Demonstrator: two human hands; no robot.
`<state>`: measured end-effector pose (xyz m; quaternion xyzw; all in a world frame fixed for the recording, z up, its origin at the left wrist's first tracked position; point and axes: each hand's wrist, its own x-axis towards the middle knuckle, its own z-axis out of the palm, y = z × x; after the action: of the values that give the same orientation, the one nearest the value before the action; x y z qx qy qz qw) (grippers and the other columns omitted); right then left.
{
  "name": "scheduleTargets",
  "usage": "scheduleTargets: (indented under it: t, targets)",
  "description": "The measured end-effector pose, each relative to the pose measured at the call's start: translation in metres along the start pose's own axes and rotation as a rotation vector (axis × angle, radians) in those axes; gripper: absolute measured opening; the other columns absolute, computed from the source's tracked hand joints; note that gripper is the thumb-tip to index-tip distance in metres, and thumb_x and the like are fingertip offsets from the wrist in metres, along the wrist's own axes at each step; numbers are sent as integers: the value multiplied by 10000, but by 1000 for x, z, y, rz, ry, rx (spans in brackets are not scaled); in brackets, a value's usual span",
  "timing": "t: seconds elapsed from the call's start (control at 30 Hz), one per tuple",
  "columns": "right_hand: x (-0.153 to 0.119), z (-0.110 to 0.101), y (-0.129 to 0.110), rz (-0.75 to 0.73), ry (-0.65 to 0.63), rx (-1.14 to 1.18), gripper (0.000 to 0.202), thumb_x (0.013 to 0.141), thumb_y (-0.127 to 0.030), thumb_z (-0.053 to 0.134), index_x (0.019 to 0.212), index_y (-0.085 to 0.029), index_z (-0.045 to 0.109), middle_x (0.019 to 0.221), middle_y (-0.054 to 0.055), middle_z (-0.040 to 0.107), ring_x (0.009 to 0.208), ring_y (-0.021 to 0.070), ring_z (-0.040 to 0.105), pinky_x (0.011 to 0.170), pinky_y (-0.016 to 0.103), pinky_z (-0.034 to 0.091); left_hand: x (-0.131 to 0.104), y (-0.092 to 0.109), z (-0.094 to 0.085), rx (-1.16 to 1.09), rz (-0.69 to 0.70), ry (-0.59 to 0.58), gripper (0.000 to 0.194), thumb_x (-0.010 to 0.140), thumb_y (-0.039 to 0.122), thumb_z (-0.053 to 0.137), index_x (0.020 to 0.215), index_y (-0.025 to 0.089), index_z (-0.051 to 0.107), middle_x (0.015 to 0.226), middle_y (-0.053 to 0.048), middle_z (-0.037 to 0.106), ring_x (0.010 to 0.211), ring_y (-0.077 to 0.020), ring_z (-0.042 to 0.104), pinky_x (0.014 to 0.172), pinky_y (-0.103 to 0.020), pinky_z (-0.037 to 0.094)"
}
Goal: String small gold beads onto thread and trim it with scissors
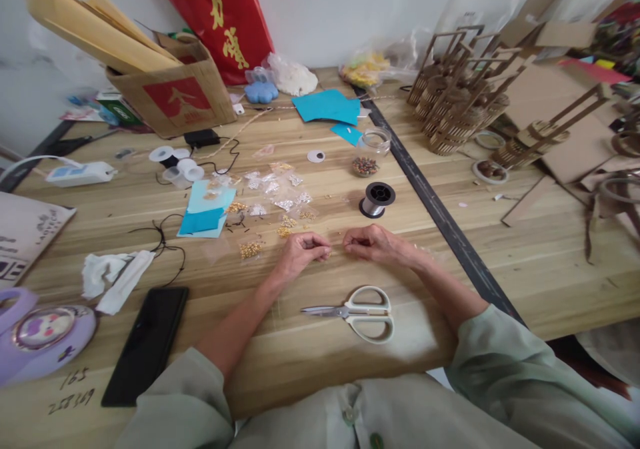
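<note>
My left hand (306,252) is pinched closed above the wooden table, with a tiny gold piece showing at its fingertips. A short gap to the right, my right hand (373,244) has its fingers pressed together; whatever they hold is too small to make out. Scissors with white handles (370,314) lie below both hands. Behind my right hand stands a spool of wire (377,200). Gold beads (251,250) and small bags of silver pieces (285,196) are spread to the left of and behind my left hand.
A glass jar of beads (366,164) stands behind the spool. Blue paper (203,221), a black phone (146,346) and white tissue (125,279) lie left. Small bamboo baskets (450,119) stand at the back right, and a cardboard box (220,89) at the back left.
</note>
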<state>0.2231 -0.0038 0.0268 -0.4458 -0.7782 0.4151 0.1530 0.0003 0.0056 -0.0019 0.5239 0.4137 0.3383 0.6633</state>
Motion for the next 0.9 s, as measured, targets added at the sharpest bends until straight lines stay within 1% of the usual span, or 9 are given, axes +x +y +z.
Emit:
scheduleTargets:
  t: [0.23,0.33,0.5,0.63,0.9]
  targets:
    - [-1,5,-12,-3,72,71,167,868,-302,511,833,-154,581,555,-62,441,505,75,359,489,200,265,0,1,2,20,-26,-21,320,571,332,827,728,96,679,587,-18,669,535,-106,617,552,-215,511]
    - [0,9,-16,-24,114,79,171,875,-306,509,847,-154,582,579,-57,457,517,75,375,504,203,274,-1,2,3,21,-44,-40,311,566,318,827,727,96,682,593,-19,674,541,-106,620,568,-218,515]
    - [2,16,-16,-52,158,85,218,888,-351,507,855,-152,589,594,-49,477,534,80,386,518,206,283,-2,2,2,52,-61,-81,275,613,302,800,768,97,700,600,-22,682,558,-112,632,579,-220,514]
    - [3,20,-18,-40,204,68,194,878,-321,516,853,-147,599,593,-49,479,541,82,393,539,207,297,-2,2,1,64,-75,-100,263,630,290,793,785,95,708,606,-29,690,567,-121,642,581,-223,515]
    - [5,23,-18,-41,240,34,193,870,-320,511,853,-147,595,602,-39,501,542,88,411,541,208,313,-2,2,1,63,-67,-128,259,640,298,784,776,92,705,595,-29,681,544,-111,624,554,-214,493]
